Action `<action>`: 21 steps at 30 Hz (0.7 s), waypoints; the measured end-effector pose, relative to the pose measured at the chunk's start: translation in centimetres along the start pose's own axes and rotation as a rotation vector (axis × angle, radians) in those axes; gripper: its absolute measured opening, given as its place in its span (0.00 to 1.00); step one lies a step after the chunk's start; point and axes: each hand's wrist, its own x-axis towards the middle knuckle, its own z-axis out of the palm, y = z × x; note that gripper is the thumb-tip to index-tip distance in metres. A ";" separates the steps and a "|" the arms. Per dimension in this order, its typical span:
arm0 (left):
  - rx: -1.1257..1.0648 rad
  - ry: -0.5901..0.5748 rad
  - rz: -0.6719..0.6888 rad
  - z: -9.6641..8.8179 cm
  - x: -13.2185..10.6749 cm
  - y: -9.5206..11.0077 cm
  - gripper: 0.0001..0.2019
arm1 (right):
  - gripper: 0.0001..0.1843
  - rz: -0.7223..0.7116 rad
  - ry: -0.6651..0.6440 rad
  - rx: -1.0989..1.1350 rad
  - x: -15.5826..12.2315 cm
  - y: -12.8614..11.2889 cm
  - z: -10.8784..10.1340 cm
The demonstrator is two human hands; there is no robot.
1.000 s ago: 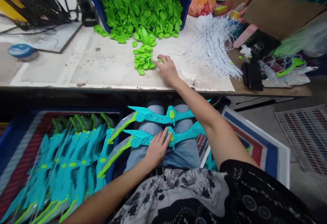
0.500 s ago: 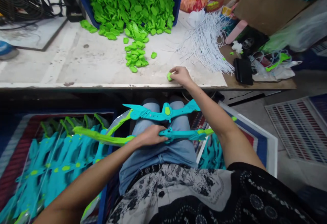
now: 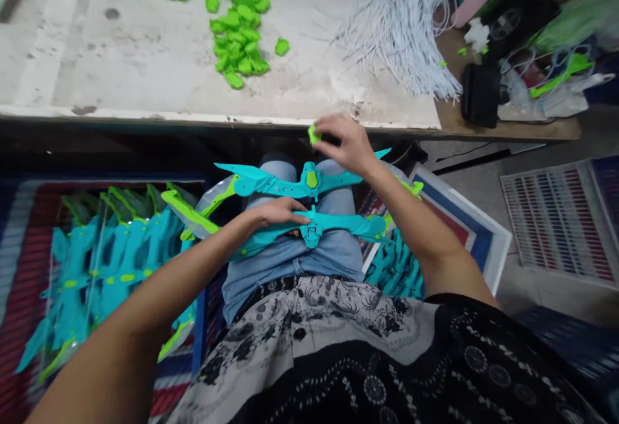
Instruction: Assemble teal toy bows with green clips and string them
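In the head view, the right hand [image 3: 348, 142] pinches a green clip [image 3: 314, 134] by the table [image 3: 159, 95]. The near bow [image 3: 338, 221] lies bodyward of it, past the far bow [image 3: 290, 187], long axis across the lap [image 3: 333, 260]; the left hand [image 3: 278, 212], nearer, grips it left of its middle.

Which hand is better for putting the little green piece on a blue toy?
The right hand, probably: it pinches the green piece, while the left hand holds the nearer blue toy.
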 end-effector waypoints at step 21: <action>0.178 0.150 0.004 1.0 0.4 -0.3 0.24 | 0.14 0.382 0.024 0.072 -16.2 -9.8 7.9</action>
